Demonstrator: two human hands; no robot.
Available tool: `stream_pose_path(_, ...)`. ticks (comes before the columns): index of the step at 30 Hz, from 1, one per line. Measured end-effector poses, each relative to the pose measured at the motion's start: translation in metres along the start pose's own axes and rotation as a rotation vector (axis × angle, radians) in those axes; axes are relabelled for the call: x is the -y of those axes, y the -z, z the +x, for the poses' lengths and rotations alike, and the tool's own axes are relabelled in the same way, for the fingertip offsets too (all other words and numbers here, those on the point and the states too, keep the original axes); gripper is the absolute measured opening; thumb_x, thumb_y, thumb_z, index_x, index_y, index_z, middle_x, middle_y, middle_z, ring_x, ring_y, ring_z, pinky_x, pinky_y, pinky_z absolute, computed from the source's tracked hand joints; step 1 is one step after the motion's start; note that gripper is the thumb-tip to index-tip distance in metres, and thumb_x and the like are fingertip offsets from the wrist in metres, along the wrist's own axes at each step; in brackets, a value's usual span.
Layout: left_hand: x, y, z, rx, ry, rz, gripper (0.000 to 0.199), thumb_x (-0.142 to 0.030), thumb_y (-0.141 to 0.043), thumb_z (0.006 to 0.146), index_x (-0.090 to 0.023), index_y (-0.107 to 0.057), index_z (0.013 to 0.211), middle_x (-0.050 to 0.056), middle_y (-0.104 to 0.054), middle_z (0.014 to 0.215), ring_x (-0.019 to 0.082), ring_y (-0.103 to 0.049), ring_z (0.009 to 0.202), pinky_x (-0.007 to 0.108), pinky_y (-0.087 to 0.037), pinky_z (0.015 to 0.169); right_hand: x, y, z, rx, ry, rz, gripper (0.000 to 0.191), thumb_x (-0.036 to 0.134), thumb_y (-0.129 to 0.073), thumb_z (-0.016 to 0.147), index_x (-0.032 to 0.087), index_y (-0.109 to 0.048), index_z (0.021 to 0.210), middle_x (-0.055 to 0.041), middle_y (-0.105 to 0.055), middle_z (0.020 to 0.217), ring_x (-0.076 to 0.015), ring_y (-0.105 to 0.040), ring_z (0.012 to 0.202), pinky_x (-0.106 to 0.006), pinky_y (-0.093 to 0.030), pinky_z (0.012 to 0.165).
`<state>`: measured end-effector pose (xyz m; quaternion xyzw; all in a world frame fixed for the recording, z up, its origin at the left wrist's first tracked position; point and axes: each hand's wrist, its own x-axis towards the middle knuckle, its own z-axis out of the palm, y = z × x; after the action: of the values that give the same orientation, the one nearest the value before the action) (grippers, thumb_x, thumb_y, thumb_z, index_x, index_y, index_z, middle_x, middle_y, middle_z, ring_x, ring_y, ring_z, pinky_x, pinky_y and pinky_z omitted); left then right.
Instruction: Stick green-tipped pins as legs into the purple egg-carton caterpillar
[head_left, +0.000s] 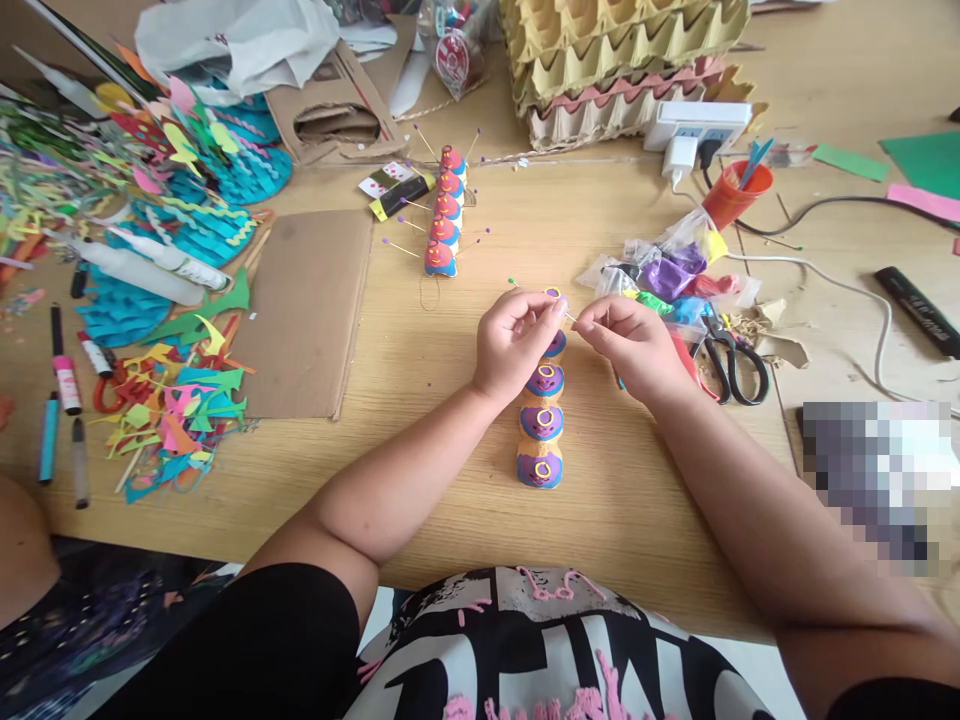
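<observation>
My left hand (pixel 517 335) is pinched closed above the far end of a purple and blue strip of egg-carton bumps (pixel 541 422) decorated with yellow rings. Close to it, my right hand (pixel 634 345) is also pinched closed. A thin pale stick (pixel 569 316) spans the gap between my fingertips. One green-tipped stick (pixel 513 283) shows just beyond my left hand. Farther back stands a red and blue carton strip (pixel 444 230) with smiling faces and purple-tipped sticks along its sides. My hands hide part of the purple strip's far end.
Scissors (pixel 731 365), bagged colored clay (pixel 671 275) and an orange cup (pixel 737 193) lie right. Behind are stacked egg trays (pixel 615 75) and a power strip (pixel 697 124). Cardboard (pixel 307 315), paper scraps (pixel 184 410) and glue bottles (pixel 135 265) are left. A person's arm (pixel 22 545) shows lower left.
</observation>
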<state>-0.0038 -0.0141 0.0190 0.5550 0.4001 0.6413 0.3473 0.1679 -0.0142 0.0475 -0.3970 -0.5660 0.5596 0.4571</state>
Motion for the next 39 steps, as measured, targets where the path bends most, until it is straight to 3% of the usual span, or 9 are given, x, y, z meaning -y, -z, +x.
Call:
stream_pose_path(5, -0.0041, 0.0005, 0.0003, -0.006, 0.069, -0.054, 0.047, -0.066, -0.067, 0.098, -0.023, -0.078, 0.085, 0.003, -0.077, 0.087, 0.015, -0.073, 0.088, 0.032, -0.057, 0.089, -0.003, 0.001, 0.0009, -0.037, -0.079, 0.106, 0.033, 0.047, -0.088, 0.079, 0.02, -0.068, 0.076, 0.0052, -0.047, 0.058, -0.008, -0.034, 0.055, -0.026, -0.021, 0.053)
stream_pose_path(9, -0.0038, 0.0018, 0.0007, 0.068, 0.038, -0.06, 0.038, -0.063, -0.074, 0.095, -0.026, -0.082, 0.099, 0.004, -0.08, 0.099, 0.015, -0.073, 0.092, 0.031, -0.057, 0.087, -0.0065, 0.0035, 0.0021, -0.007, -0.111, 0.207, 0.03, 0.043, -0.086, 0.078, 0.021, -0.067, 0.072, 0.0061, -0.043, 0.055, -0.0076, -0.032, 0.052, -0.027, -0.019, 0.052)
stream_pose_path(20, 0.0021, 0.0004, 0.0014, 0.068, 0.061, -0.08, 0.037, -0.062, -0.079, 0.09, -0.025, -0.081, 0.092, 0.002, -0.077, 0.089, 0.013, -0.069, 0.083, 0.028, -0.055, 0.08, 0.0018, 0.0008, 0.0006, 0.027, -0.096, 0.133, 0.031, 0.043, -0.09, 0.074, 0.02, -0.069, 0.074, 0.0045, -0.051, 0.06, -0.0074, -0.038, 0.053, -0.025, -0.022, 0.049)
stream_pose_path(26, -0.0007, 0.0022, 0.0009, 0.091, 0.11, -0.107, 0.042, -0.066, -0.072, 0.095, -0.025, -0.082, 0.099, 0.003, -0.079, 0.095, 0.015, -0.074, 0.091, 0.03, -0.058, 0.088, -0.0008, 0.0021, 0.0008, 0.039, -0.117, 0.148, 0.033, 0.046, -0.089, 0.075, 0.021, -0.068, 0.075, 0.0044, -0.051, 0.06, -0.0075, -0.037, 0.053, -0.025, -0.021, 0.048)
stream_pose_path(33, 0.0032, 0.0007, 0.0003, 0.052, 0.007, -0.022, 0.036, -0.06, -0.081, 0.09, -0.025, -0.082, 0.098, 0.004, -0.079, 0.095, 0.015, -0.071, 0.088, 0.032, -0.056, 0.085, -0.0011, 0.0003, 0.0007, 0.043, -0.089, 0.139, 0.04, 0.051, -0.092, 0.073, 0.021, -0.068, 0.077, 0.0047, -0.051, 0.063, -0.0074, -0.038, 0.054, -0.025, -0.023, 0.048)
stream_pose_path(39, 0.0036, 0.0009, -0.0002, 0.053, 0.029, -0.041, 0.036, -0.059, -0.08, 0.09, -0.024, -0.081, 0.094, 0.004, -0.079, 0.093, 0.014, -0.07, 0.085, 0.031, -0.055, 0.083, 0.0008, -0.0004, 0.0002, 0.059, -0.094, 0.117, 0.04, 0.052, -0.092, 0.075, 0.021, -0.068, 0.075, 0.0045, -0.053, 0.062, -0.0067, -0.035, 0.052, -0.026, -0.02, 0.048)
